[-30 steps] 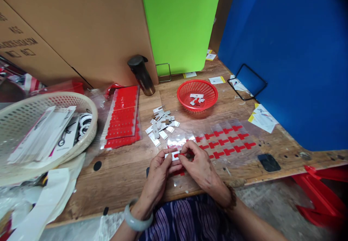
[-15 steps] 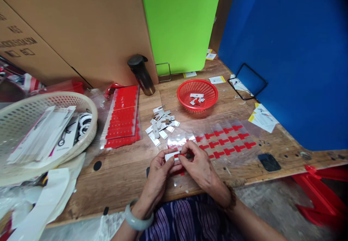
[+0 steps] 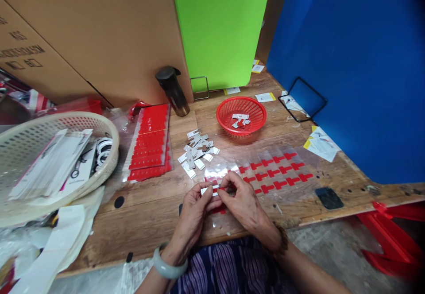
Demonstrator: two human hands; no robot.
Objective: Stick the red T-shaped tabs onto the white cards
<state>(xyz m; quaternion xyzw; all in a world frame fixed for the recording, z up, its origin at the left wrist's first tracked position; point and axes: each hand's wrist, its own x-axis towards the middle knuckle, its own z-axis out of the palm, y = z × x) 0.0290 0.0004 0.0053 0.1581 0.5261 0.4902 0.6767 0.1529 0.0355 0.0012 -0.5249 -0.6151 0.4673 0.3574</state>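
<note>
Left hand: I see the left hand (image 3: 194, 201) nearly closed, thumb over curled fingers, gripping a small flat piece (image 3: 209, 191), white with some red on it.
Right hand: the right hand (image 3: 244, 201) is pinched shut at the piece's right end; I can't make out whether its fingertips grip the piece itself or just the red bit there.
Small flat piece: held above the near edge of the desk (image 3: 146, 218), about midway along it; fingers cover much of it from me.
Red-sticker sheet: the clear sheet with red shapes (image 3: 268, 176) lies flat from under the hands toward the desk's right edge; its left part is partly hidden, and glare blurs its upper left.
Loose pieces: a jumbled pile (image 3: 195, 152) lies beyond the left hand, overlapping too much for me to count.
Red basket: the red basket (image 3: 219, 116) stands beyond the sheet, a few pieces inside.
Left side: a pale basket (image 3: 114, 141) of cards is cut off by my view's left edge; stacked red sheets (image 3: 149, 141) lie between it and the pile.
Far side: a dark flask (image 3: 175, 92) stands by the cardboard (image 3: 99, 32).
</note>
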